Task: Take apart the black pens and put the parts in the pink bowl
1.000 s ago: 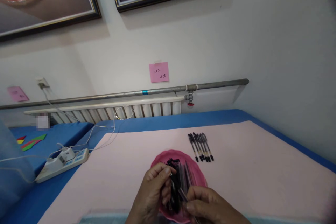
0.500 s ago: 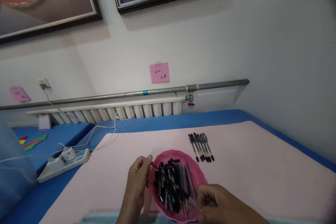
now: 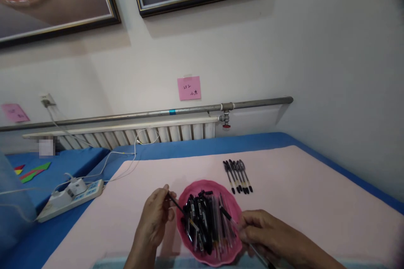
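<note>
Holds thin dark refill point(image 3: 178, 206) pinched in left hand point(image 3: 154, 215), over left side of pink bowl point(image 3: 189, 190); clear tube point(image 3: 234, 223) clamped in right hand point(image 3: 263, 233), by bowl's right rim. Could lose either among black pen parts point(image 3: 205, 215) through loose pinching.

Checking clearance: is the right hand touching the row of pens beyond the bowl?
Apart. The head view shows bare pink sheet between the right hand and the near ends of the row of pens.

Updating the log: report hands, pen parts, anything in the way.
Left hand: holding thin dark rod. Right hand: holding clear, black-ended pen barrel. Pink dish: pen parts heaped inside, between hands. No obstruction seen.
</note>
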The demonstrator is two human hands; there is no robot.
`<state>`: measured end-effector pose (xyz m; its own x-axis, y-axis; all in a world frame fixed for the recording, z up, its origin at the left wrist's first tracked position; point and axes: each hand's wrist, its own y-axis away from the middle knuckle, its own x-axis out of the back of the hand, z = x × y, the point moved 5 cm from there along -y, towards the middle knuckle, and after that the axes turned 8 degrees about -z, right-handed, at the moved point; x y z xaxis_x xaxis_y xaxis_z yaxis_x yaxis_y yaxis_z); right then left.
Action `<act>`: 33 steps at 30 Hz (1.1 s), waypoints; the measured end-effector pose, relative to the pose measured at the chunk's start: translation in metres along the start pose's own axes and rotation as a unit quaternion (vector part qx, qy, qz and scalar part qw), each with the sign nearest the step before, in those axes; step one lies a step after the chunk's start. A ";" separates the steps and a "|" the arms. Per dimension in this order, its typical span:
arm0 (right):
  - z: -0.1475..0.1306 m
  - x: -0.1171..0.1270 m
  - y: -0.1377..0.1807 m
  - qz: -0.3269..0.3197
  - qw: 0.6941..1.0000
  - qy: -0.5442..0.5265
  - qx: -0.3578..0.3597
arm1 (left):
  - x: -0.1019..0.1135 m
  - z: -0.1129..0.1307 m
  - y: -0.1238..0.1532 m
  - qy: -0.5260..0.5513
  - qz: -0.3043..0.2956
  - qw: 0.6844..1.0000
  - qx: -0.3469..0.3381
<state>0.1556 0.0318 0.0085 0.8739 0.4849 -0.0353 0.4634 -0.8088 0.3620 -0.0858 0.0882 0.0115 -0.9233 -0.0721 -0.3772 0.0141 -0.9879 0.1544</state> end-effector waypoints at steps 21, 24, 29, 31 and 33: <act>-0.004 -0.030 -0.003 -0.036 0.998 -0.047 -0.005 | -0.075 -0.053 0.038 0.030 -0.220 0.956 0.191; -0.008 -0.027 0.005 -0.046 0.998 -0.030 -0.020 | -0.069 -0.048 0.034 0.041 -0.205 0.963 0.173; -0.002 -0.017 0.009 -0.061 0.996 0.028 -0.054 | -0.044 -0.028 0.017 -0.003 -0.154 0.982 0.108; -0.002 -0.009 0.004 -0.002 1.000 -0.012 -0.026 | -0.039 -0.026 0.015 -0.063 -0.151 0.981 0.102; -0.003 -0.006 -0.002 0.040 0.996 -0.084 0.013 | -0.039 -0.027 0.016 -0.118 -0.148 0.978 0.092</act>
<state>0.1493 0.0313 0.0104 0.9196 0.3576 -0.1627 0.3926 -0.8521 0.3462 -0.0389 0.0718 0.0039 -0.9398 0.2677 -0.2124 -0.3156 -0.9182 0.2394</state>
